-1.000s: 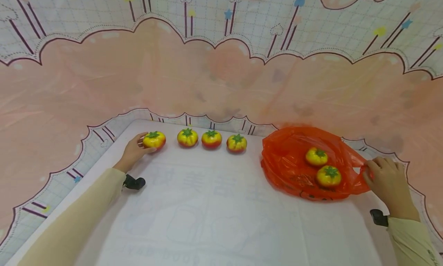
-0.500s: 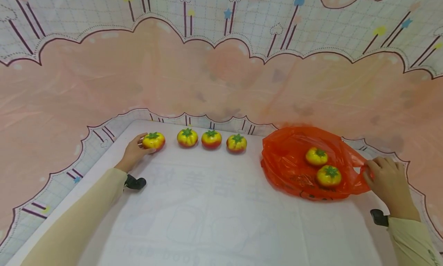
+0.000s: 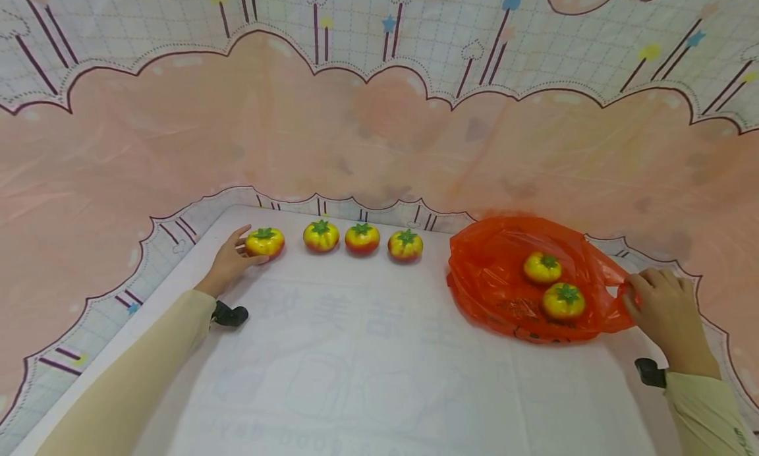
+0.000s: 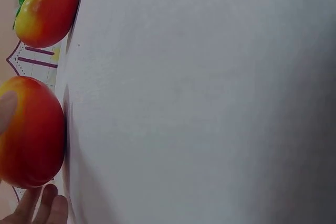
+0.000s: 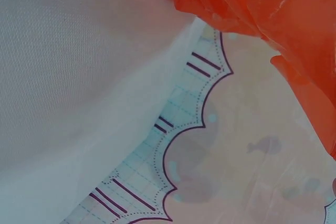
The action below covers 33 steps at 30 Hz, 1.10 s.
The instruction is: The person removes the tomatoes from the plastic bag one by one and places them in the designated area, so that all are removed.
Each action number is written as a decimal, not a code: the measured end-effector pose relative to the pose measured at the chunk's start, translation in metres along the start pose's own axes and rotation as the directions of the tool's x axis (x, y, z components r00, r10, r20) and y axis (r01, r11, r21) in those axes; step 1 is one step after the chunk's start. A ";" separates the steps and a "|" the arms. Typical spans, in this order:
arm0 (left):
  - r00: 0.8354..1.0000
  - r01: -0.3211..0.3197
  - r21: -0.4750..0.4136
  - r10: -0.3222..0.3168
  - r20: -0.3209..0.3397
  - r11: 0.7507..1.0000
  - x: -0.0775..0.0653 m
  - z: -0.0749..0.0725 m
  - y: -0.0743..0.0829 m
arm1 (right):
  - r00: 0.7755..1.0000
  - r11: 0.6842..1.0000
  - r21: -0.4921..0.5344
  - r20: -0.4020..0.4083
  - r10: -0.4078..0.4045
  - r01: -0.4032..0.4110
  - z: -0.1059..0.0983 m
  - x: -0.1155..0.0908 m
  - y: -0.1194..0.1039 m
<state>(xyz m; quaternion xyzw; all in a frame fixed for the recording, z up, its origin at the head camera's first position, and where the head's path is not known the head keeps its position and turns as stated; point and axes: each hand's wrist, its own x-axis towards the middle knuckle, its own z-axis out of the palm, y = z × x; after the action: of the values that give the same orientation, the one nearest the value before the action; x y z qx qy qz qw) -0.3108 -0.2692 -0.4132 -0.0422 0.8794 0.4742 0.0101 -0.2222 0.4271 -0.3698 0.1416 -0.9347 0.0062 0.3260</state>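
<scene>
My left hand (image 3: 230, 257) curls round the left side of a yellow-and-red toy tomato (image 3: 265, 243) with a green leafy top, at the left end of a row. In the left wrist view, the thumb overlaps this tomato (image 4: 34, 135) and the fingertips (image 4: 59, 209) lie by its side. My right hand (image 3: 667, 314) grips the handle of a red plastic bag (image 3: 486, 265) at the right; two similar tomatoes (image 3: 542, 269) lie on or in it. In the right wrist view only the bag (image 5: 294, 9) shows clearly; the fingers there are mostly out of frame.
Three more tomatoes (image 3: 362, 239) stand in a row between the left hand and the bag, near the back edge of the white-covered table (image 3: 367, 377). A patterned pink cloth (image 3: 356, 146) rises behind the table and round its sides.
The left hand and its tomato shift only very slightly, and the tomato's green top turns a little. The right hand, the bag and the other tomatoes stay in place.
</scene>
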 end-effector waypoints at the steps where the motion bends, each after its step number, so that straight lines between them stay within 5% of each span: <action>1: 1.000 -0.009 -0.010 0.009 -0.004 1.000 0.000 -0.001 0.000 | 1.000 1.000 -0.001 -0.003 -0.002 0.002 0.000 0.000 0.000; 11: 0.989 -0.144 -0.055 0.142 -0.036 0.988 -0.004 -0.009 -0.004 | 1.000 1.000 -0.006 -0.011 -0.007 0.007 0.001 -0.001 0.003; 18: 0.972 -0.209 -0.069 0.199 -0.128 0.975 -0.007 -0.017 -0.004 | 1.000 1.000 -0.005 -0.012 -0.003 0.003 0.000 0.000 0.002; 26: 0.946 -0.248 -0.092 0.221 -0.236 0.964 -0.007 -0.020 0.017 | 1.000 1.000 -0.023 -0.023 0.008 -0.009 -0.001 -0.001 0.002; 33: 0.930 -0.301 -0.135 0.259 -0.259 0.944 -0.008 -0.011 0.039 | 0.999 1.000 -0.028 -0.050 -0.012 0.011 -0.001 0.000 0.002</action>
<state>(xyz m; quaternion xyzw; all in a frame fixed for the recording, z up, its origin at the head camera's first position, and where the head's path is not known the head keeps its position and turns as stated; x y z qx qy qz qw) -0.3057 -0.2564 -0.3739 0.0268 0.8269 0.5363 -0.1669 -0.2223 0.4293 -0.3693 0.1422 -0.9254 -0.0052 0.3512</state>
